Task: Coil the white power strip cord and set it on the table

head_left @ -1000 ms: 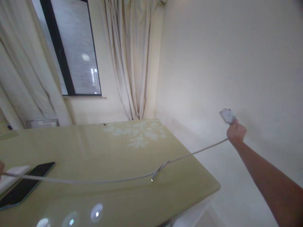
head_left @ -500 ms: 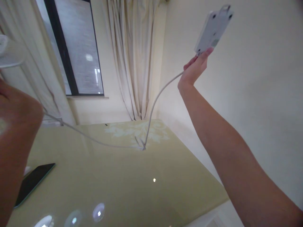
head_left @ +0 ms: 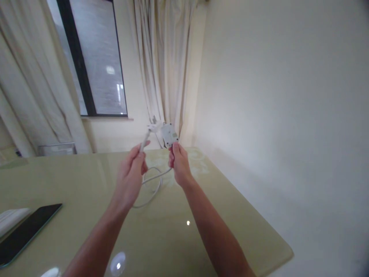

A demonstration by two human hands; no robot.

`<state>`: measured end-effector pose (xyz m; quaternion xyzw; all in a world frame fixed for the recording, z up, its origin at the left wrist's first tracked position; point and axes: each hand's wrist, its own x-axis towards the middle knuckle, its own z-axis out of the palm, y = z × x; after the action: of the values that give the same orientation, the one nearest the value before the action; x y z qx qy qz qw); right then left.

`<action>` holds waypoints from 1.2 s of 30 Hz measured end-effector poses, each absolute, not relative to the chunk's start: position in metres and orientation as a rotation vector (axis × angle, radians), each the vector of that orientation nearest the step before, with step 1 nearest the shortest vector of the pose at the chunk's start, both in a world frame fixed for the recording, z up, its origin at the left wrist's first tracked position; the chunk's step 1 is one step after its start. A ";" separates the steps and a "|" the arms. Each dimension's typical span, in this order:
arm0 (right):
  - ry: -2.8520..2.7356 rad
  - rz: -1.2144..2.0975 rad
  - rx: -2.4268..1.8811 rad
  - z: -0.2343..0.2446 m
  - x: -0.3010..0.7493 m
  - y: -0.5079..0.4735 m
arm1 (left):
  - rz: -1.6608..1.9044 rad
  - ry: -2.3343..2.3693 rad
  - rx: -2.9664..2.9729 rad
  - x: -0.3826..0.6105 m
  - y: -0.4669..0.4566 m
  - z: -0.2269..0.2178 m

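Note:
My right hand (head_left: 180,161) is closed on the lower end of a small white power strip (head_left: 169,134), its flat side with dark corner feet facing me. My left hand (head_left: 133,169) is wrapped round the white cord just below a white plug (head_left: 156,126), which is blurred by motion and close beside the strip. Both hands are held up over the far part of the table. A loop of the cord (head_left: 155,188) hangs between and below them, and I cannot tell whether it touches the tabletop.
A glossy greenish table (head_left: 161,238) spreads below, with a dark tablet (head_left: 29,231) and a white object (head_left: 13,219) at its left. Behind stand curtains (head_left: 173,69) and a window (head_left: 98,57). A plain wall (head_left: 273,115) borders the right side.
My hands were far apart, stretching the cord; both have come down and together at the middle. The strip and plug are now side by side, and the cord hangs in a loop.

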<state>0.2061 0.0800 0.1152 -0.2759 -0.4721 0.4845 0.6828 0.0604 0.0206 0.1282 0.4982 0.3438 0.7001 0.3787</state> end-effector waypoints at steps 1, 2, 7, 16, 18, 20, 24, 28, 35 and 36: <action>-1.079 1.116 -0.615 0.106 0.202 0.078 | 1.750 0.864 1.374 0.069 0.019 0.124; -1.109 1.132 -0.607 0.099 0.199 0.077 | 1.711 0.843 1.474 0.075 0.018 0.120; -1.207 1.269 -0.496 0.091 0.194 0.074 | 1.692 0.803 1.555 0.084 0.024 0.113; -1.361 1.453 -0.395 0.101 0.205 0.069 | 1.553 0.957 1.262 0.065 0.038 0.115; -1.414 1.404 -0.436 0.103 0.207 0.068 | 1.414 0.917 1.263 0.063 0.039 0.114; -1.395 1.346 -0.492 0.104 0.206 0.067 | 1.385 0.880 1.249 0.064 0.038 0.113; -1.193 1.331 -0.461 0.103 0.200 0.066 | 1.600 0.881 1.145 0.072 0.036 0.113; -1.312 1.343 -0.430 0.104 0.193 0.056 | 1.904 0.869 1.122 0.070 0.036 0.118; -1.370 1.245 -0.422 0.105 0.179 0.045 | 1.913 0.803 1.107 0.058 0.034 0.125; -1.314 1.232 -0.431 0.105 0.178 0.047 | 1.869 0.819 1.133 0.060 0.033 0.125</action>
<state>0.1783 0.0470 0.1047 -0.1862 -0.5671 0.5317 0.6009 0.0597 0.0327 0.1249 0.4464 0.3225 0.7363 0.3932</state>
